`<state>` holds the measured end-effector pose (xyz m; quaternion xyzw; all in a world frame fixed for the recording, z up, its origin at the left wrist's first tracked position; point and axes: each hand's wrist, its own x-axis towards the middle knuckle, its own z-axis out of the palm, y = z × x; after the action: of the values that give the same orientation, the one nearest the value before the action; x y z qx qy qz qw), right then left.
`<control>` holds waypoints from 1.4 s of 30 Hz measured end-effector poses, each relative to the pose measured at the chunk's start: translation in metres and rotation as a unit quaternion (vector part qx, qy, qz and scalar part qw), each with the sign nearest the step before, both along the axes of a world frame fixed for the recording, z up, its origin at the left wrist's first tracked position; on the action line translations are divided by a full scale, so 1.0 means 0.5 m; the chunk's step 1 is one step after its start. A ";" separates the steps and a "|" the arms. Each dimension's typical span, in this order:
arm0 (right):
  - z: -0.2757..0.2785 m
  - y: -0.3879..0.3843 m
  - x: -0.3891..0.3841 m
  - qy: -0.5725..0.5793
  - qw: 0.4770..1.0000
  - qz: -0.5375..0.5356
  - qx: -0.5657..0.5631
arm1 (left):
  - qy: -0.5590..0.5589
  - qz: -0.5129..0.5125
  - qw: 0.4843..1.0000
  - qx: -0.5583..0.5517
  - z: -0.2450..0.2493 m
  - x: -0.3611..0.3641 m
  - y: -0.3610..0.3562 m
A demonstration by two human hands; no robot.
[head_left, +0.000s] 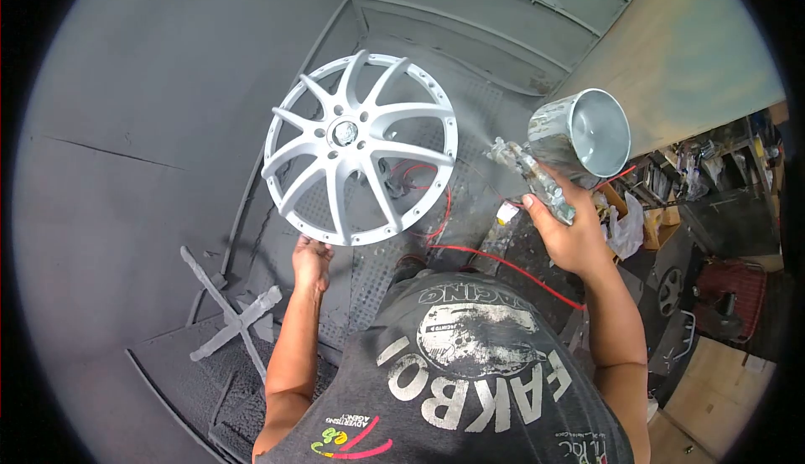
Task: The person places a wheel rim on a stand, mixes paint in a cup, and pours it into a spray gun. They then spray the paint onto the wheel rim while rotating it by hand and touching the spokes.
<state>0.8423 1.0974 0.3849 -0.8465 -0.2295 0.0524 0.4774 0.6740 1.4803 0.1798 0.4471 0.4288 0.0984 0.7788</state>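
A white multi-spoke wheel rim point(345, 152) is held up at the upper middle, its face toward the camera. My left hand point(312, 263) is under its lower edge, the fingers partly hidden behind the rim. At the right, my right hand point(567, 228) is closed round a paint-spattered spray gun point(530, 176), whose nozzle points left toward the rim. A metal paint cup point(580, 134) sits by the gun, its open mouth facing the camera. Faint mist shows between nozzle and rim.
A red hose point(506, 269) runs low across the middle. A grey-coated cross-shaped stand point(236, 320) is at the lower left. Cluttered shelves point(704, 179), a cardboard box point(661, 228) and a red crate-like object point(731, 300) stand at the right. Grey walls point(168, 95) enclose the left.
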 end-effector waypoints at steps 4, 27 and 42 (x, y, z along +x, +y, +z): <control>0.008 0.012 -0.014 0.017 0.999 0.038 0.020 | -0.065 0.118 0.990 -0.034 -0.059 -0.004 0.023; 0.042 0.129 -0.053 0.282 0.933 0.221 -0.032 | -0.187 0.087 0.941 -0.267 -0.048 -0.024 -0.240; 0.014 0.133 -0.093 0.174 0.931 0.318 0.025 | -0.148 -0.151 0.955 -0.210 -0.038 0.012 -0.291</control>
<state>0.7957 1.1639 0.3917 -0.6946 -0.4014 0.3428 0.4888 0.6802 1.3348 0.1608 0.3139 0.2471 -0.0478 0.9155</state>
